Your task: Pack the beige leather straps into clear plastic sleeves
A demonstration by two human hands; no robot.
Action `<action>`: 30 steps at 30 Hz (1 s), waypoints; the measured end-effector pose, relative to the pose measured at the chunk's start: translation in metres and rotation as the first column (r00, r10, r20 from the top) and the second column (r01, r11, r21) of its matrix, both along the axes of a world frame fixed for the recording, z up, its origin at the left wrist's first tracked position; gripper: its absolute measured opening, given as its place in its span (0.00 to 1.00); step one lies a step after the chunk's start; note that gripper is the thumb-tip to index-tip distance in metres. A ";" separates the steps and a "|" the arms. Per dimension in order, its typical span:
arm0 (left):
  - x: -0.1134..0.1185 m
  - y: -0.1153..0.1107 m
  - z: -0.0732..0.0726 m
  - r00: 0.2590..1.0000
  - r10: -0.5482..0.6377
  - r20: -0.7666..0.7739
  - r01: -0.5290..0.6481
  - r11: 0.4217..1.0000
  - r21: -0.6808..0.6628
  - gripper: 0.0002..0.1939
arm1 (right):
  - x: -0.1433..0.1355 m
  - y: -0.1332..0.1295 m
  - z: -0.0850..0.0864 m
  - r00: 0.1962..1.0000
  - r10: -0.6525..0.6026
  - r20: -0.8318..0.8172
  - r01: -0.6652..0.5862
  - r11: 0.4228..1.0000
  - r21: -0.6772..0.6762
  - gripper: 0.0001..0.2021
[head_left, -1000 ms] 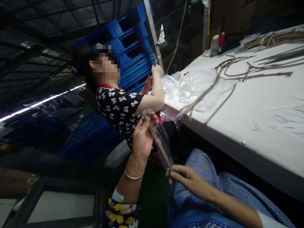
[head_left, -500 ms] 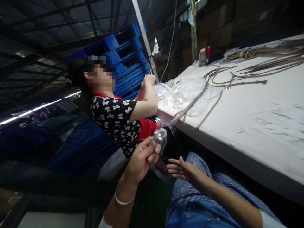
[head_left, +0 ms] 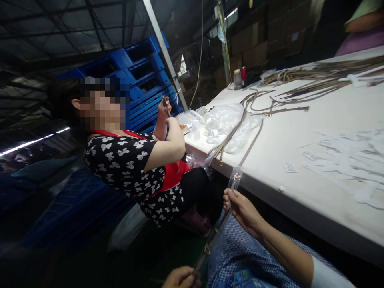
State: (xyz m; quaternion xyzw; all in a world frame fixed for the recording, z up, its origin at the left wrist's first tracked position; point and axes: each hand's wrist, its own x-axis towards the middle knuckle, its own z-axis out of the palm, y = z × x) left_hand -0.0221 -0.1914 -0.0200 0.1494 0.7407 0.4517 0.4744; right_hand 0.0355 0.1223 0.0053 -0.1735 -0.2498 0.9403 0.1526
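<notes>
A narrow brown strap [head_left: 212, 237] in a clear plastic sleeve [head_left: 235, 179] stretches diagonally over my lap, with a gold buckle near each end. Its upper end is pinched in the fingers of my right hand [head_left: 243, 209], beside the table's edge. At the bottom of the view my left hand [head_left: 182, 277], partly cut off, is closed on the lower end. More brown straps [head_left: 240, 129] lie on the white table [head_left: 322, 172], some hanging over its edge next to clear plastic bags [head_left: 223, 120].
A seated person in a patterned top [head_left: 120, 158] works at the left with raised hands. Blue pallets [head_left: 147, 88] stand behind. White tags [head_left: 290, 167] and a strap pile [head_left: 327, 72] are on the table. Another person's arm [head_left: 364, 21] shows at top right.
My left hand has moved down and my right hand has closed on the sleeved strap, now stretched out between them. The view has shifted, and the neighbour's hands have moved apart.
</notes>
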 end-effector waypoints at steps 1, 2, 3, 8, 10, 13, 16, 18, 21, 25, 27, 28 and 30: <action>-0.004 0.007 -0.009 0.997 0.033 -0.065 -0.034 0.999 -0.015 0.34 | 0.003 -0.007 0.003 1.000 0.019 -0.017 -0.018 0.998 0.052 0.10; -0.007 0.019 -0.013 0.988 0.085 -0.126 -0.087 0.996 -0.008 0.35 | 0.006 -0.014 0.004 0.999 0.040 -0.028 -0.037 0.993 0.114 0.12; -0.010 0.034 -0.011 0.973 0.153 -0.172 -0.152 0.988 0.024 0.36 | 0.009 -0.020 0.005 0.998 0.061 -0.028 -0.055 0.982 0.182 0.14; -0.016 0.136 0.046 0.943 0.323 -0.083 -0.272 0.889 0.367 0.32 | 0.022 -0.040 -0.005 0.982 0.183 0.046 -0.185 0.883 0.431 0.19; -0.012 0.171 0.068 0.960 0.278 -0.023 -0.239 0.864 0.443 0.31 | 0.027 -0.041 -0.009 0.973 0.218 0.073 -0.226 0.855 0.467 0.20; -0.004 0.203 0.081 0.976 0.218 -0.023 -0.186 0.880 0.437 0.26 | 0.033 -0.039 -0.012 0.968 0.229 0.098 -0.247 0.826 0.507 0.23; 0.005 0.214 0.076 0.983 0.184 0.020 -0.176 0.893 0.415 0.23 | 0.037 -0.035 -0.014 0.971 0.212 0.112 -0.239 0.805 0.543 0.25; 0.010 0.216 0.069 0.988 0.138 0.068 -0.154 0.897 0.414 0.24 | 0.040 -0.033 -0.016 0.975 0.188 0.122 -0.224 0.808 0.545 0.25; 0.015 0.216 0.062 0.989 0.096 0.115 -0.135 0.903 0.407 0.26 | 0.042 -0.031 -0.019 0.979 0.163 0.124 -0.204 0.827 0.525 0.25; 0.013 0.218 0.062 0.975 0.134 0.179 -0.193 0.908 0.372 0.26 | 0.047 -0.026 -0.016 0.979 0.183 0.087 -0.201 0.828 0.523 0.22; 0.008 0.220 0.064 0.961 0.191 0.200 -0.255 0.895 0.367 0.25 | 0.049 -0.023 -0.012 0.977 0.207 0.050 -0.201 0.818 0.539 0.19; 0.005 0.221 0.065 0.951 0.229 0.206 -0.293 0.877 0.379 0.24 | 0.051 -0.021 -0.011 0.974 0.225 0.036 -0.208 0.812 0.546 0.18; -0.002 0.223 0.066 0.928 0.307 0.210 -0.370 0.822 0.434 0.22 | 0.053 -0.019 -0.010 0.962 0.271 0.027 -0.240 0.795 0.557 0.18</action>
